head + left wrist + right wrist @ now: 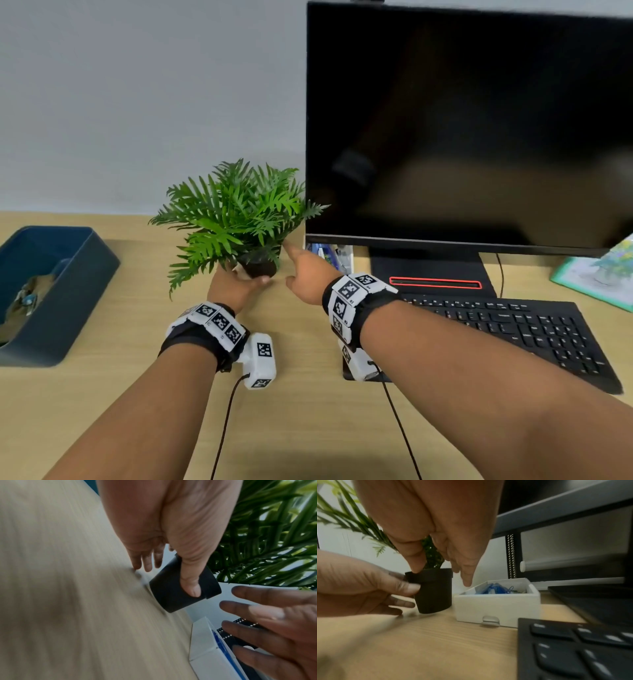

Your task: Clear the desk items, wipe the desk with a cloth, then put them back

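A green fern-like plant [236, 212] stands in a small black pot [258, 267] on the wooden desk [308, 428], just left of the monitor. My left hand [246, 279] grips the pot from the left, thumb [191, 588] across its front and fingers behind. In the right wrist view the pot [433, 595] looks slightly tilted. My right hand [289, 262] hovers at the pot's right side with straight, spread fingers [257, 614] and holds nothing. Its thumb tip [417, 566] is by the pot's rim; I cannot tell whether it touches.
A white open box [496, 605] with blue items sits right of the pot, under the black monitor [462, 120]. A black keyboard [496, 329] lies in front of the monitor. A dark blue bin [51, 291] stands far left, a picture [603, 274] far right.
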